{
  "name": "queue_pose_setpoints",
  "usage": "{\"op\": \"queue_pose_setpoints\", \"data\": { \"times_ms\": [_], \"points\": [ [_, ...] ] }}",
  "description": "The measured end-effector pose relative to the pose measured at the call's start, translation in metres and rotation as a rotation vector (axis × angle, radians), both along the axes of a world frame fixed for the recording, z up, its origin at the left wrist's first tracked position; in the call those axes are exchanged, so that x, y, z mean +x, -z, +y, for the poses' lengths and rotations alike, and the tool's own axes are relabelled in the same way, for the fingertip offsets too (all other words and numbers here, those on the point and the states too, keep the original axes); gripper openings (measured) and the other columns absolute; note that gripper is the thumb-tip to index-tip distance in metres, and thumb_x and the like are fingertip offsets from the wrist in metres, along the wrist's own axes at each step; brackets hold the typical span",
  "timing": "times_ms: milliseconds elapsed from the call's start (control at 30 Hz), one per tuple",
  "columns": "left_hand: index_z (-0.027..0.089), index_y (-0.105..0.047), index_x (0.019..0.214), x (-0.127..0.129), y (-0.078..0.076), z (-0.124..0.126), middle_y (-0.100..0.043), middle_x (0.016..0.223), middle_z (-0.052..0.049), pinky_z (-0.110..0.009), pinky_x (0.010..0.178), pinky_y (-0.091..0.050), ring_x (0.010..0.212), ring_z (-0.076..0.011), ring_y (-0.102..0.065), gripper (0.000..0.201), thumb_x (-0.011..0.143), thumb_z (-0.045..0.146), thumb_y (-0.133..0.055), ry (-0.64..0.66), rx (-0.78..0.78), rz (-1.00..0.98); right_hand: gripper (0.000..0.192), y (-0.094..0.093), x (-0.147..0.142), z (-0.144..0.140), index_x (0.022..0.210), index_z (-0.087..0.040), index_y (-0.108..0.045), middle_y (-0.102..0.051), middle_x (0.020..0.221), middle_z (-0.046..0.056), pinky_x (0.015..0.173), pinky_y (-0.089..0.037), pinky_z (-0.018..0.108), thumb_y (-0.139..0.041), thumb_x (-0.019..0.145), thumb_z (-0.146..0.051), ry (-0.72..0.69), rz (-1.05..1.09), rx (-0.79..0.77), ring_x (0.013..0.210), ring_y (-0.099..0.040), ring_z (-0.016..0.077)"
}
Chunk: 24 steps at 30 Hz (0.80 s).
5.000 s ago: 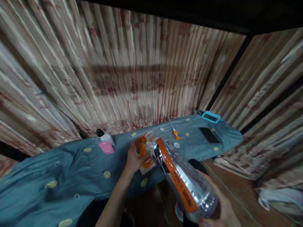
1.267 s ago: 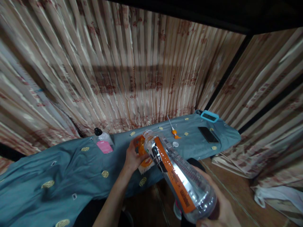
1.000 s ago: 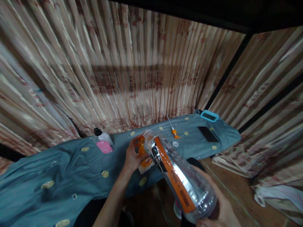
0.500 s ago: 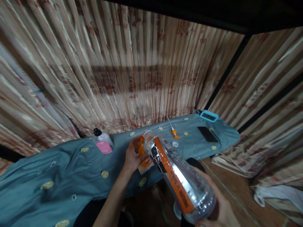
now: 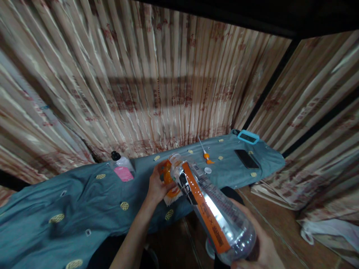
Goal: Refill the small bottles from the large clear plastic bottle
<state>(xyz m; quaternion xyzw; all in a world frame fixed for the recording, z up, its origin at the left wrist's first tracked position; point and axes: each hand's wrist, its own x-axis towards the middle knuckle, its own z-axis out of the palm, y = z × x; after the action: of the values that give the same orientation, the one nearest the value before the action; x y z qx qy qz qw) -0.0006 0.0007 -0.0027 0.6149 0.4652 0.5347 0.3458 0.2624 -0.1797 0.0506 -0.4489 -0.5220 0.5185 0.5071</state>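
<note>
In my right hand point(image 5: 262, 239) is a large clear plastic bottle point(image 5: 209, 207) with an orange and silver label, gripped near its base. It tilts so that its neck points up and to the left. My left hand point(image 5: 157, 184) is wrapped round an orange bottle point(image 5: 168, 175) standing on the cloth. The clear bottle's neck is over or against the orange bottle's top; whether they touch I cannot tell. An orange pump head point(image 5: 206, 157) with a thin tube lies beyond them, and a small white cap point(image 5: 207, 170) lies beside it.
A clear bottle with a pink label and black top point(image 5: 123, 172) stands at the left on the blue-green cloth point(image 5: 109, 209). To the right lie a black phone point(image 5: 246, 159) and a light-blue framed device point(image 5: 248, 136). Patterned curtains point(image 5: 157, 93) hang behind.
Almost nothing differs. Both hands and both bottles stay in the same place, with only a very slight shift of the camera view.
</note>
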Motion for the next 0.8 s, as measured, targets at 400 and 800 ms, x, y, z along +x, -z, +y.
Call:
{"op": "queue_pose_setpoints", "data": {
  "times_ms": [400, 800],
  "points": [
    [0.021, -0.061, 0.121, 0.0, 0.0004, -0.0002, -0.067, 0.129, -0.011, -0.048, 0.104, -0.055, 0.118, -0.0303, -0.068, 0.072, 0.056, 0.029, -0.091, -0.013, 0.019, 0.033, 0.097, 0.0012, 0.0053, -0.0005, 0.147, -0.033, -0.048, -0.058, 0.152, 0.004, 0.111, -0.048, 0.028, -0.095, 0.063, -0.043, -0.008, -0.048, 0.003, 0.138, -0.058, 0.0279],
    [0.022, -0.059, 0.123, -0.0002, -0.0007, -0.0007, -0.067, 0.13, -0.011, -0.052, 0.109, -0.052, 0.122, -0.0312, -0.066, 0.073, 0.057, 0.026, -0.09, -0.005, 0.002, 0.031, 0.097, -0.0061, -0.0002, -0.0011, 0.145, -0.031, -0.05, -0.06, 0.149, 0.005, 0.11, -0.049, 0.03, -0.096, 0.061, -0.046, 0.022, -0.018, -0.031, 0.136, -0.059, 0.0288]
  ]
}}
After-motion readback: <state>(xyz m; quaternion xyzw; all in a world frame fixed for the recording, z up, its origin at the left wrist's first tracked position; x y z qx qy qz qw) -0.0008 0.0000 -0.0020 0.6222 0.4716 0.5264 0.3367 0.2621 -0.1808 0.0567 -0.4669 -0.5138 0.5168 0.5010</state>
